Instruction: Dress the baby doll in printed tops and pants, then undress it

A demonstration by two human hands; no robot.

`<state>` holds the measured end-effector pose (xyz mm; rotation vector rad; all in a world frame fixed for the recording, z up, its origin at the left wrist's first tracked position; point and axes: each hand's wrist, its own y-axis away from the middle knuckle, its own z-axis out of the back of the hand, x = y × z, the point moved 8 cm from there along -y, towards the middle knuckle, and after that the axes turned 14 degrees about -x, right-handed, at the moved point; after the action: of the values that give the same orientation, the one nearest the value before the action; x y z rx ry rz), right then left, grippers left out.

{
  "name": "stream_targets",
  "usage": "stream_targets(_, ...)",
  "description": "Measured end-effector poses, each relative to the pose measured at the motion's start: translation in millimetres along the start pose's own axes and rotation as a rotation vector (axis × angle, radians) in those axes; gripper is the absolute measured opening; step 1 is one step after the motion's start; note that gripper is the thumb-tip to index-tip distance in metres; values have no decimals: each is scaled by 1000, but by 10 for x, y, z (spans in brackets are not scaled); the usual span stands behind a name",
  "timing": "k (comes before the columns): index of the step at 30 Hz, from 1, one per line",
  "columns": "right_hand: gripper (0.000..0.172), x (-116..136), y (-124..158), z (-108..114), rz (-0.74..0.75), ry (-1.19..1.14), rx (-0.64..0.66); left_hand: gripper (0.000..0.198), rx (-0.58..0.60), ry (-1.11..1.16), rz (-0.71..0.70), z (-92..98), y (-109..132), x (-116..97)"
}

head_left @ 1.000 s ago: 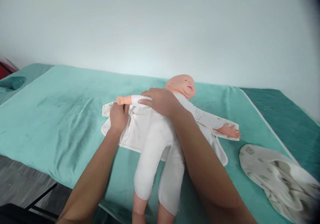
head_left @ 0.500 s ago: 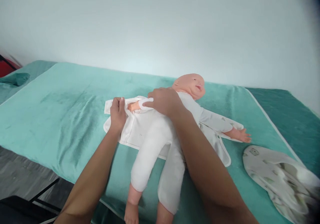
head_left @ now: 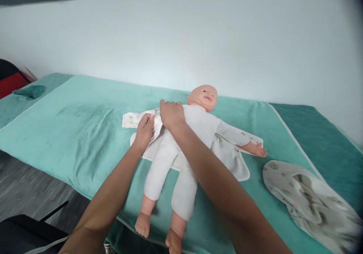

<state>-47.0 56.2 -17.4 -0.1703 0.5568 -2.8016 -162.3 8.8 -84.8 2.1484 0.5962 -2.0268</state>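
Note:
A baby doll (head_left: pixel 198 123) in white clothes lies on its back on a green padded cover, its head toward the wall. Beneath it a white garment (head_left: pixel 231 159) is spread out, one sleeve around the doll's arm on the right. My left hand (head_left: pixel 145 130) is closed on the garment's cloth beside the other sleeve. At the doll's shoulder on the left, my right hand (head_left: pixel 171 114) has its fingers bent over the cloth and the doll's arm, which it mostly hides. That arm's small hand does not show.
The green cover (head_left: pixel 82 133) spans the bed along a pale wall (head_left: pixel 181 42). A patterned cloth (head_left: pixel 306 201) lies crumpled at the right. A red and black object (head_left: pixel 13 84) is at the far left, a black item (head_left: pixel 25 235) at the lower left.
The doll's hand on the left, visible before, is now hidden. My left hand has come closer to my right hand, pulling cloth up between them. The view has shifted slightly.

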Motion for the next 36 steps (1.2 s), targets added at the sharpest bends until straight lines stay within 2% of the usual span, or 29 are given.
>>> stream_targets(2,30,17,29,80,12,-95,-47,44,19,114,112,-41,8,76)
stream_targets(4,25,-19,108,208,26,-194,-113,42,56,149,140,-69,7,99)
stream_targets(7,26,-302,338,418,-37,-242,-238,38,124,103,126,-84,5,106)
stream_targets(9,34,-661,559,531,-154,-259,-344,42,159,44,117,-85,5,115)
stream_targets(11,33,-1182,854,593,-439,-327,-487,38,184,-32,101,-89,4,122)
stream_targets(12,34,-1439,1023,555,-617,-314,-495,35,184,-63,87,-89,0,115)
stream_targets(13,39,-1605,1150,468,-718,-310,-427,33,178,-80,69,-87,-5,100)
stream_targets(15,49,-1767,1319,340,-799,-302,-319,31,151,-83,20,-83,-18,40)
stream_targets(19,58,-1683,1383,288,-745,-230,-224,27,93,-110,-65,-82,-54,-86)
stream_targets(22,61,-1632,1400,272,-756,-161,-138,26,83,-96,-42,-110,-96,-100)
stream_targets(24,65,-1623,1406,244,-753,-197,-120,25,77,-58,-14,-142,-130,-91)
stream_targets(26,70,-1611,1397,194,-753,-358,-162,24,65,-32,5,-190,-170,-82)
stream_targets(29,77,-1558,1350,67,-777,-738,-264,21,52,-14,13,-297,-258,-85)
stream_targets(32,83,-1450,1261,-90,-772,-1044,-299,19,53,-14,2,-408,-377,-118)
stream_targets(36,85,-1331,1178,-224,-749,-1202,-270,16,85,-104,-20,-463,-439,-257)
